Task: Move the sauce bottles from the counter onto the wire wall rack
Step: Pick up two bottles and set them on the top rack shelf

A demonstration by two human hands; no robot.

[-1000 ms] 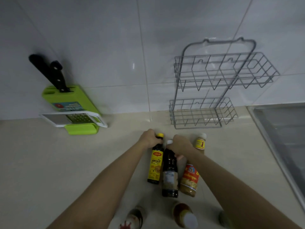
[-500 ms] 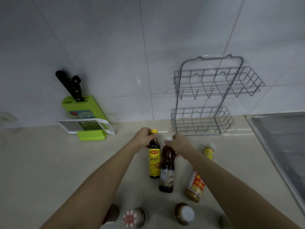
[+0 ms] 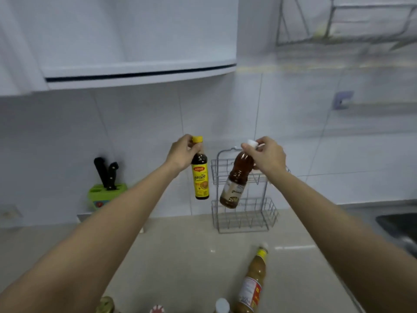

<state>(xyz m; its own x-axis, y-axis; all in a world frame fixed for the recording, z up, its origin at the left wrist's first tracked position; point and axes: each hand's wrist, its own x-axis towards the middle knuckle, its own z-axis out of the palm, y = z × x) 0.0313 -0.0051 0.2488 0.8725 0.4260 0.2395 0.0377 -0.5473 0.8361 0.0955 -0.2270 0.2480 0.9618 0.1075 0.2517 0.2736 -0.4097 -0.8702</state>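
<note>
Two sauce bottles hang in open air above the bench (image 3: 180, 256), in front of the two-tier wire rack (image 3: 244, 213) on the far tiled wall, its baskets empty. Half a second ago both stood on the bench. The left hand (image 3: 180, 153) is closed around the neck of the yellow-capped bottle (image 3: 200, 177); the right hand (image 3: 267, 154) pinches the white-capped bottle (image 3: 235, 181), tilted. Another bottle (image 3: 253, 279) stands near right, a green knife block (image 3: 103, 196) far left.

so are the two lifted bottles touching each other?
Apart. The head view shows bare wall tile between the yellow-capped bottle in the left hand and the tilted white-capped bottle in the right hand.
</note>
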